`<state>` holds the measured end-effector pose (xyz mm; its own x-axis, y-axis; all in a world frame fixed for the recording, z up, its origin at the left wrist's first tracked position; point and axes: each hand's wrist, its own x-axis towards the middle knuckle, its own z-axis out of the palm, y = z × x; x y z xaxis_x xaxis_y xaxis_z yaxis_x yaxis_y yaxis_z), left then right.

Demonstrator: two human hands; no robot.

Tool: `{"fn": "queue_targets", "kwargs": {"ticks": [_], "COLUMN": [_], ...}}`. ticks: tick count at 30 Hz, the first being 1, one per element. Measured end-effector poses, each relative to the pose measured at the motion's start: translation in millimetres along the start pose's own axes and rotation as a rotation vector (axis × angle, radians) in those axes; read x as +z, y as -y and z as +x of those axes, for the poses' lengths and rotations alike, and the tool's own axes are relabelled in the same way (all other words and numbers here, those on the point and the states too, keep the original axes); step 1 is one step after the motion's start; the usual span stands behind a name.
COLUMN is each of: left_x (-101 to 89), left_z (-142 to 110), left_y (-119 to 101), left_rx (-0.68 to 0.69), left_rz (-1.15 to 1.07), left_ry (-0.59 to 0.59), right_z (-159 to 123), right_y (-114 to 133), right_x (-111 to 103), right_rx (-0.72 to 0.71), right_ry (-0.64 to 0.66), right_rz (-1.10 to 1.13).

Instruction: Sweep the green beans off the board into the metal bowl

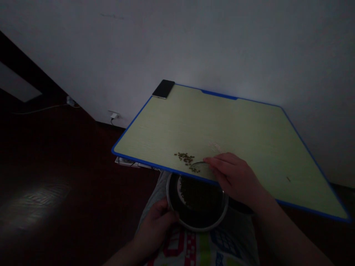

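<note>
My left hand (155,222) grips the rim of a round metal bowl (197,226) held just below the near edge of a pale green table with blue edging (235,129). The bowl holds dark small grains. My right hand (233,176) rests on the table at its near edge, fingers stretched flat and together, pointing left toward a small pile of dark grains (186,159) on the tabletop. A thin curved rim, perhaps a plate (200,164), shows by the fingertips.
A dark phone (163,89) lies at the table's far left corner against the white wall. A charger and cable (114,116) sit on the dark floor at left. My lap below has patterned cloth (199,249). The room is dim.
</note>
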<state>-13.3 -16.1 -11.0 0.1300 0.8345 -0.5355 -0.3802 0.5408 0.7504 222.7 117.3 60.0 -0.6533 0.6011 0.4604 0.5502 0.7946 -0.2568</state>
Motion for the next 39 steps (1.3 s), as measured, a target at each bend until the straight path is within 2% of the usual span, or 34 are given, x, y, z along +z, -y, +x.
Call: {"fn": "queue_targets", "kwargs": {"ticks": [4,10,15,26,33,39], "left_x": [1.3,-1.5,-2.5,2.1,1.2,-3.5], "left_z": [-0.4,-0.8,-0.9,-4.5,-5.4,-4.2], "left_y": [-3.0,0.7,-1.6,-6.5,-6.6,-1.6], "left_rx": [-0.054,-0.037,-0.056,-0.071,-0.055,-0.050], "left_rz": [-0.033,-0.005,-0.003,-0.074,-0.004,-0.014], "left_ry": [0.002,-0.035,-0.013,-0.007,-0.023,-0.036], "right_z": [2.7,2.6,-3.1,-8.4,-2.0,-13.4], "right_y": [-0.4,1.8,5.4,9.0,16.2,13.2], "right_x": [3.2,0.4,-2.5,-3.8,-1.4,-9.2], "right_rx": [-0.012,-0.025,-0.016,-0.024,-0.064,-0.022], "right_ry": [0.000,0.012,0.034,-0.046,-0.025,-0.031], "right_rz": [0.017,0.067,0.071,0.031,0.033,0.013]}}
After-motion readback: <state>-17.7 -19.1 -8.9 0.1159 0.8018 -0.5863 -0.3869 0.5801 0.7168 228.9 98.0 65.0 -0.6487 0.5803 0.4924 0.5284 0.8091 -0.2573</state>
